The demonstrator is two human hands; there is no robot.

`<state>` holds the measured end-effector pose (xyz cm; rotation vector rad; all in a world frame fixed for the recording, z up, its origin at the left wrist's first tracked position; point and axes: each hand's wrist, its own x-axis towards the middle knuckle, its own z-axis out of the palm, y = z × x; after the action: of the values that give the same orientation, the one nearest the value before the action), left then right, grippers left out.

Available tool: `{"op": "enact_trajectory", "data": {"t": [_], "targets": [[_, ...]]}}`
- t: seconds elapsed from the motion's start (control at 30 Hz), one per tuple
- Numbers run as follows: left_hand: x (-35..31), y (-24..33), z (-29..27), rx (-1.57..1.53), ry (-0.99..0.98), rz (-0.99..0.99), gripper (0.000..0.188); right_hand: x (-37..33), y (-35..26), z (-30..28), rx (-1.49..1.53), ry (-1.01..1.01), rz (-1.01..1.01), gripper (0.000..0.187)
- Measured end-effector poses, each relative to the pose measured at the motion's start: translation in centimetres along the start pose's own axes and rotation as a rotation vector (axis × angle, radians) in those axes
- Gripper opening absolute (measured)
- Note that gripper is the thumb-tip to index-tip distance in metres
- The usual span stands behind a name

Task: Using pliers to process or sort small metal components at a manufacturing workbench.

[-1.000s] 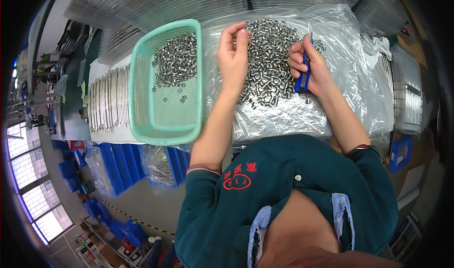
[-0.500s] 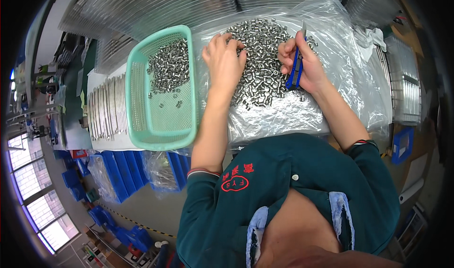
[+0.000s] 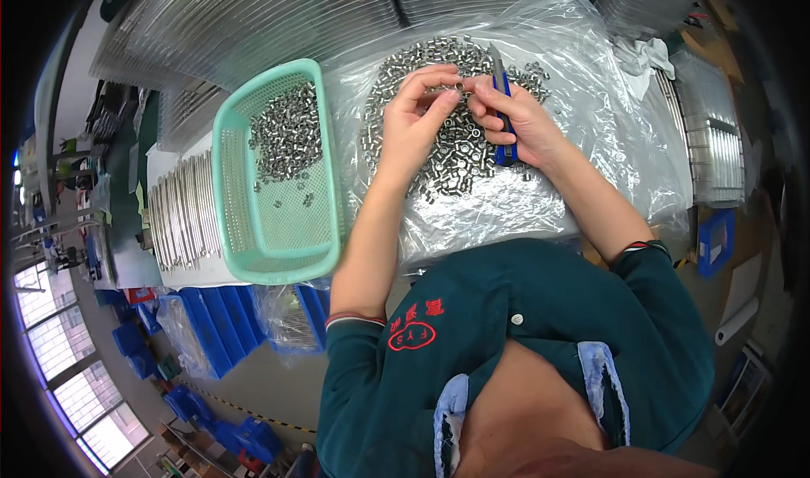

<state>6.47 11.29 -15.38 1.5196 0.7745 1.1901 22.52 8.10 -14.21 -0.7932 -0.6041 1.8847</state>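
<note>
Between the thumb and forefinger of my left hand [image 3: 412,128] is a small metal ring [image 3: 459,86], pinched above the pile. My right hand [image 3: 533,128] grips a blue utility knife [image 3: 507,152], its blade out and pointing away from me. The right thumb and forefinger reach close to the ring; whether they touch it I cannot tell. Under both hands spreads a heap of small shiny metal fittings [image 3: 451,170] on a clear plastic sheet [image 3: 603,153]. To the left, a light green mesh basket [image 3: 337,216] contains more such fittings, mostly toward its far end.
Stacked clear plastic trays [image 3: 278,22] line the back of the table. Thin metal rods [image 3: 186,212] lie left of the basket. More clear trays [image 3: 713,149] and a white cloth [image 3: 643,56] are at the right. Blue bins [image 3: 221,326] stand below the table's front left edge.
My left hand has moved right and now pinches a ring. My right hand has shifted left toward it, still gripping the knife. The whole view has shifted slightly.
</note>
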Motion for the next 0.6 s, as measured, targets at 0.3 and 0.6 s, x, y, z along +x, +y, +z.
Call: {"op": "enact_trajectory", "data": {"t": [0.3,0.6], "targets": [[-0.2,0.6,0.6,-0.21,-0.08,-0.089,0.015,-0.1,0.0,-0.4,-0.003,-0.014,0.01,0.016],[-0.3,0.9,1.4,0.296,0.05,0.161,0.013,0.2,0.3,-0.6,0.005,0.002,0.051,0.02]]}}
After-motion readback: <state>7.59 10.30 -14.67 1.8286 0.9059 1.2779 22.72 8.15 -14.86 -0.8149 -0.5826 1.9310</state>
